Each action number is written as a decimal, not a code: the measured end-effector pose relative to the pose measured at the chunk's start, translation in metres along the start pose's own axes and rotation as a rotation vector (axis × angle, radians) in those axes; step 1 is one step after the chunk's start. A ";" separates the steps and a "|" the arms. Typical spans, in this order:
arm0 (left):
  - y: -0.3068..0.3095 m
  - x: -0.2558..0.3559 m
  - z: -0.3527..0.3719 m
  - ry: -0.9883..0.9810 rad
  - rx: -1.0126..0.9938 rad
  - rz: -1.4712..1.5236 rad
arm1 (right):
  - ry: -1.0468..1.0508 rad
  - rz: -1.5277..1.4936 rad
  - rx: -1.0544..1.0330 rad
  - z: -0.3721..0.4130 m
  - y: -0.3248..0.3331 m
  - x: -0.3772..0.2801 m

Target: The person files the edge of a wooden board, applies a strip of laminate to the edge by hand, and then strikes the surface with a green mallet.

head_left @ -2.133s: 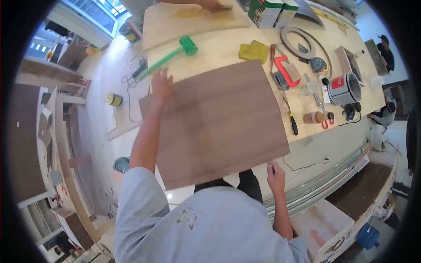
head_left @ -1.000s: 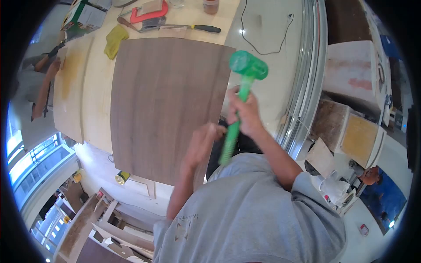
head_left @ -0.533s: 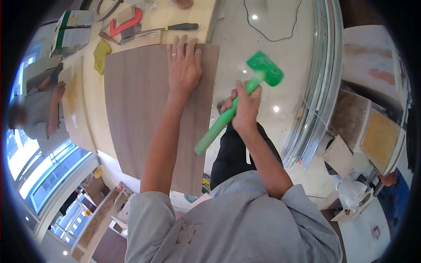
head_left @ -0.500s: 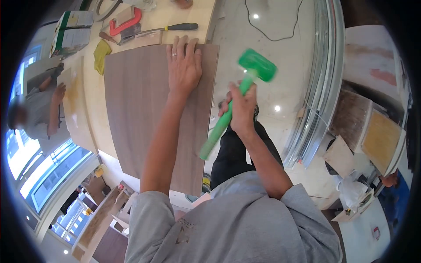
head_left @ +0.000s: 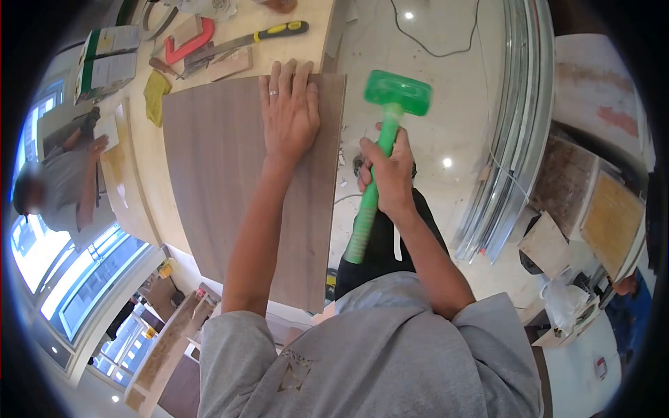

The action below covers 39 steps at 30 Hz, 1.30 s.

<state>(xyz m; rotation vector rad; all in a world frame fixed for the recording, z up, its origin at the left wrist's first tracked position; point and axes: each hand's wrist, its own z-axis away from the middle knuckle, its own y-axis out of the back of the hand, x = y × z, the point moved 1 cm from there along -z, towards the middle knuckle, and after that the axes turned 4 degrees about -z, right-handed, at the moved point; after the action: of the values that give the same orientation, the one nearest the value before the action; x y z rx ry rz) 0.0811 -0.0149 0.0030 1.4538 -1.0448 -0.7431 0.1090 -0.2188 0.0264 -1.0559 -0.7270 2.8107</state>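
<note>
My left hand (head_left: 291, 111) lies flat, fingers stretched out, on the far right corner of a brown wood-grain panel (head_left: 223, 160). The panel rests on a pale wooden workbench (head_left: 306, 59). In my right hand (head_left: 391, 171) is a green mallet (head_left: 398, 92), gripped around its handle, with the head pointing away from me. The mallet is held in the air to the right of the panel's edge, apart from it. Beyond the panel lie a file (head_left: 279, 31) with a black and yellow handle and a small wood block (head_left: 230, 64).
A red clamp (head_left: 191, 45), a yellow-green cloth (head_left: 156, 97) and boxes (head_left: 108, 63) sit on the bench. Metal profiles (head_left: 512, 139) run along the floor at right, near stacked boards (head_left: 606, 216). Another person (head_left: 63, 174) works at far left. A black cable (head_left: 435, 49) lies on the floor.
The mallet has swung from a slant to more upright, and its head has turned and shifted slightly left, away from the panel at the handle end. My left hand stays on the panel.
</note>
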 end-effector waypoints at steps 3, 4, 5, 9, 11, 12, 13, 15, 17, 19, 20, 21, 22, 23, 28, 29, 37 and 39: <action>0.002 0.000 -0.002 -0.005 0.000 -0.005 | -0.037 0.019 0.006 -0.005 -0.004 0.001; 0.002 0.001 -0.002 -0.007 -0.002 0.002 | -0.064 0.083 -0.009 -0.006 -0.002 0.001; 0.002 0.000 -0.001 -0.008 -0.010 -0.007 | -0.066 0.203 -0.073 -0.009 0.005 -0.007; 0.002 -0.001 -0.001 -0.004 -0.023 -0.026 | 0.024 0.248 -0.046 -0.021 0.015 -0.017; 0.002 -0.002 -0.004 -0.003 -0.018 -0.033 | 0.123 -0.021 0.147 -0.023 -0.003 -0.004; 0.002 -0.002 -0.003 -0.002 -0.020 -0.035 | 0.097 -0.053 0.121 -0.022 -0.004 0.002; 0.001 -0.001 -0.001 -0.001 -0.021 -0.033 | -0.015 0.069 0.005 -0.022 0.003 -0.002; 0.003 -0.002 -0.002 -0.011 -0.030 -0.034 | -0.235 0.320 -0.230 -0.029 0.029 -0.020; 0.003 -0.002 -0.002 -0.010 -0.034 -0.041 | -0.172 0.125 -0.109 -0.033 0.032 -0.013; 0.003 -0.003 -0.002 -0.009 -0.039 -0.059 | -0.043 -0.076 0.119 -0.032 0.020 0.001; 0.004 -0.003 -0.003 -0.008 -0.035 -0.060 | -0.017 -0.010 0.089 -0.032 0.017 0.007; 0.003 -0.003 -0.002 -0.007 -0.036 -0.059 | 0.006 0.054 0.063 -0.030 0.016 0.012; 0.003 -0.002 -0.002 -0.006 -0.032 -0.056 | 0.033 0.122 0.036 -0.030 0.015 0.014; 0.002 -0.003 -0.003 -0.012 -0.032 -0.062 | -0.002 0.227 -0.042 -0.030 0.017 0.002; 0.001 -0.003 -0.001 -0.017 -0.007 -0.066 | 0.074 0.112 0.067 -0.038 0.010 -0.015; 0.001 -0.003 -0.002 -0.018 -0.003 -0.068 | 0.127 -0.024 0.186 -0.038 0.002 -0.005; 0.003 -0.002 -0.002 -0.044 0.062 -0.042 | -0.168 0.495 -0.147 -0.013 0.080 -0.026; 0.004 -0.002 -0.003 -0.047 0.078 -0.046 | -0.148 0.314 -0.024 -0.021 0.091 -0.030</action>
<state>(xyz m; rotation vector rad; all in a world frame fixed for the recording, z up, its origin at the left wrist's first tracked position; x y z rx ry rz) 0.0827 -0.0120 0.0069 1.5382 -1.0898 -0.7803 0.1556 -0.2975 -0.0093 -1.0582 -0.6597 3.1821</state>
